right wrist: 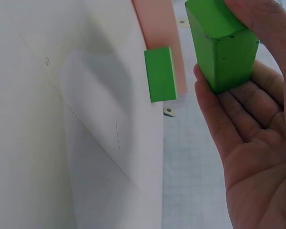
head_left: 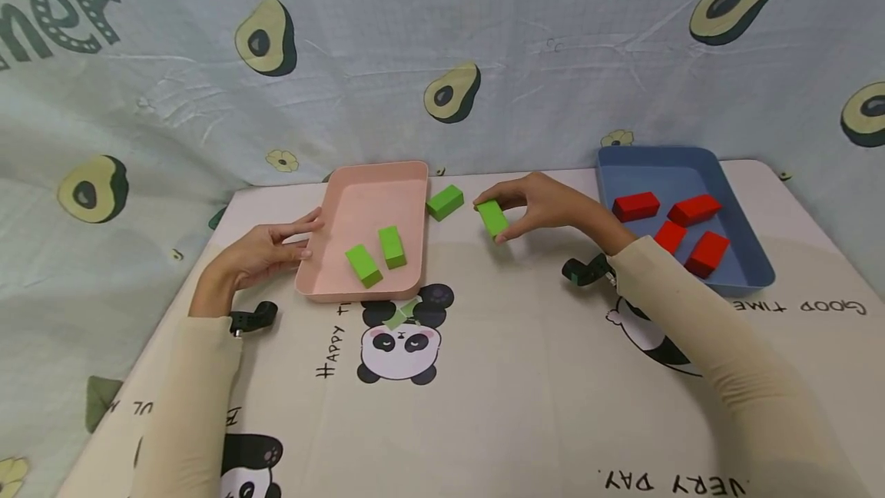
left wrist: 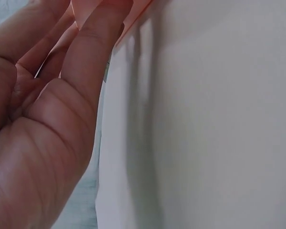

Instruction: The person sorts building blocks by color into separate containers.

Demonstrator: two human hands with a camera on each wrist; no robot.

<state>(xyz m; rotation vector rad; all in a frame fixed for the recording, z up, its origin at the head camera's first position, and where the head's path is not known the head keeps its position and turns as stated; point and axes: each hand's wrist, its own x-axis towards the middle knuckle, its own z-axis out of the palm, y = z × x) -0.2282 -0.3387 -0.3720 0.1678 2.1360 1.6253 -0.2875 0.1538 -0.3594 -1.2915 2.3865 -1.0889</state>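
Observation:
My left hand point(head_left: 266, 253) holds the left rim of a shallow pink tray point(head_left: 366, 194), its thumb against the outer wall in the left wrist view. Two green blocks point(head_left: 392, 247) lie inside the tray, toward its near right. Between thumb and fingers, my right hand point(head_left: 542, 204) grips another green block point(head_left: 492, 218), held over the table to the right of the tray. The right wrist view shows this block point(right wrist: 224, 47) tilted, with small dark marks near its edge. One more green block point(head_left: 445, 203) lies on the table beside the tray's right wall.
A blue tray point(head_left: 653, 164) holding several red blocks point(head_left: 636, 207) stands at the back right, partly behind my right forearm. The pale tablecloth point(head_left: 512, 375) carries panda prints and lettering. Behind the table hangs a curtain point(head_left: 373, 37) with avocado prints.

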